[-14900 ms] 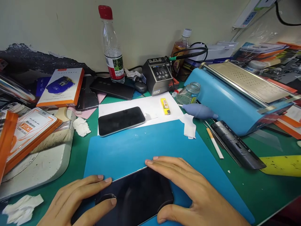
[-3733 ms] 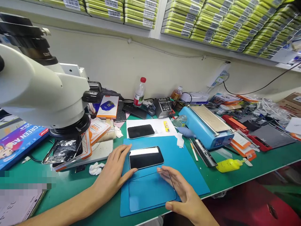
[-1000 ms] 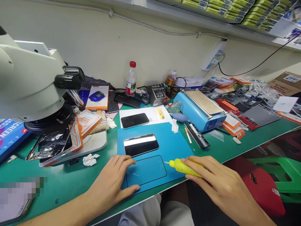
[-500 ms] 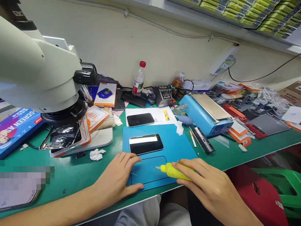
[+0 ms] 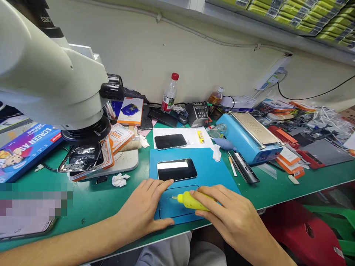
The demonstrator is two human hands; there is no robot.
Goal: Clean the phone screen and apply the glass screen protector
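My right hand [image 5: 231, 218] is closed round a small yellow squeeze bottle [image 5: 189, 200], its nozzle pointing left over a clear glass sheet [image 5: 173, 206] that lies on the blue mat [image 5: 210, 170]. My left hand [image 5: 144, 210] rests flat with fingers spread on the sheet's left edge. A black phone [image 5: 176, 169] lies on the mat just beyond the sheet, and a second phone [image 5: 170, 141] lies on white paper farther back.
A large white microscope [image 5: 50, 77] overhangs the left. A blue heating machine [image 5: 249, 136] stands right of the mat, with a soldering station [image 5: 197, 114], a water bottle [image 5: 169, 94], boxes and tools around it. The green bench edge [image 5: 291, 192] runs near me.
My right hand has carried the yellow bottle leftward, from the mat's right edge to over the glass sheet. My left hand stays on the sheet.
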